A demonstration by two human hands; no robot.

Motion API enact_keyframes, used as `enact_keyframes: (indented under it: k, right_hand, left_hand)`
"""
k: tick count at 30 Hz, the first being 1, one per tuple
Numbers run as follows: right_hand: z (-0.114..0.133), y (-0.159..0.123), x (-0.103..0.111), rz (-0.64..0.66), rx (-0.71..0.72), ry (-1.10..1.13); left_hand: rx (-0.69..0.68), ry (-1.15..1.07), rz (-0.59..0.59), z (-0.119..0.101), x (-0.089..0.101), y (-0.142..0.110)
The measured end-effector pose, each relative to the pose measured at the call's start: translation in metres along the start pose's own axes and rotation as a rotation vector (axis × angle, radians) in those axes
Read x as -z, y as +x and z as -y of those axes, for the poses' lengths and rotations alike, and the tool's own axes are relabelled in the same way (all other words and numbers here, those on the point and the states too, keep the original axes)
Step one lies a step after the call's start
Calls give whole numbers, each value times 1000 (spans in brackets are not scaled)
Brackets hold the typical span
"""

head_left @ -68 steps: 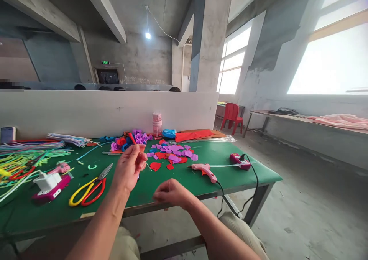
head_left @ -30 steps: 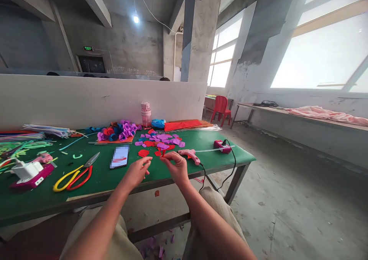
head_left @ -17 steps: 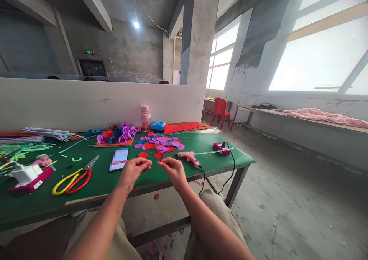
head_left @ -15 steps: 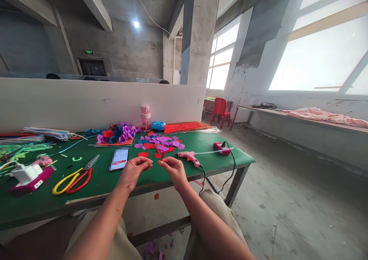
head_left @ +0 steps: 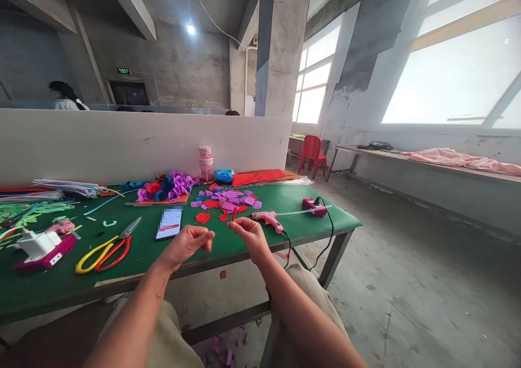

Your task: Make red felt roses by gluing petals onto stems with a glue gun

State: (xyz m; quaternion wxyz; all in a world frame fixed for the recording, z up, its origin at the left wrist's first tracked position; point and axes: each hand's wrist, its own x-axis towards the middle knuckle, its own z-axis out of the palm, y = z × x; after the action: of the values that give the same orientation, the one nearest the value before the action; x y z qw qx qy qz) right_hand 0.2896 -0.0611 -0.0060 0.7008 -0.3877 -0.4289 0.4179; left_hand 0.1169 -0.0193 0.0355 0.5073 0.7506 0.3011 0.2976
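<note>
My right hand [head_left: 253, 239] pinches a small, narrow red rolled piece of paper [head_left: 234, 214] upright between thumb and fingertips, above the table's front edge. To its left, my left hand [head_left: 188, 246] is closed with curled fingers; whether anything is in them is hidden. Beyond the hands lie loose purple, red and blue petal pieces [head_left: 230, 194], with a red petal [head_left: 203, 217] nearest my left hand. A pink glue gun [head_left: 269, 220] with a clear glue stick rests just past my right hand. Finished-looking purple, red and blue paper flowers [head_left: 173, 188] are heaped farther back.
On the green table [head_left: 140, 257] are scissors [head_left: 109, 251], a phone [head_left: 169, 224], a white plug adapter [head_left: 38, 245], pipe cleaners [head_left: 67, 188], a pink bottle [head_left: 205, 163] and a power socket [head_left: 314, 207] with a black cord. A white partition [head_left: 101, 145] stands behind.
My left hand has drawn slightly away from the red piece and curled its fingers more. My right hand still holds the piece, slightly higher. A person's head has appeared behind the partition.
</note>
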Motion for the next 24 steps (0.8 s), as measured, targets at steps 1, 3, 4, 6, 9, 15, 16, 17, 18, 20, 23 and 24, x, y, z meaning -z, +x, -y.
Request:
enact_keyframes:
  k: [1,3,4,6,9,15,16,17,18,20,23,24]
  right_hand:
    - [0,0,0,-2,-5,-1]
    - [-1,-1,-2,6,-4,-5]
    - [-1,-2,-3,15,1,-7]
    - [-1,-3,-5,29,13,-12]
    - [0,-5,-8,32,19,-16]
    - [2,-5,-7,38,-12,-6]
    - [2,-4,-6,37,-12,-7]
    - [2,-4,-5,35,-9,-11]
    - [2,-4,-5,35,-7,-18]
    - [1,-3,-4,29,0,-37]
    - [-1,-3,-3,42,45,-80]
    - [-1,-2,-3,51,83,-109]
  left_hand:
    - [25,28,-18,0,-1,0]
    - [73,19,-38,2,-7,1]
    - [94,-18,-26,3,-11,2]
    - [109,-111,12,5,-19,4]
    - [110,-181,-24,9,-28,7]
    - [71,-200,-75,14,-30,11]
    - [73,-206,-76,14,-30,11]
    - [78,-210,-74,14,-30,11]
    - [85,-213,-70,14,-31,11]
    - [91,-205,-61,13,-32,11]
    - [63,-164,-58,14,-33,11]
    - [42,-146,-64,15,-33,12]
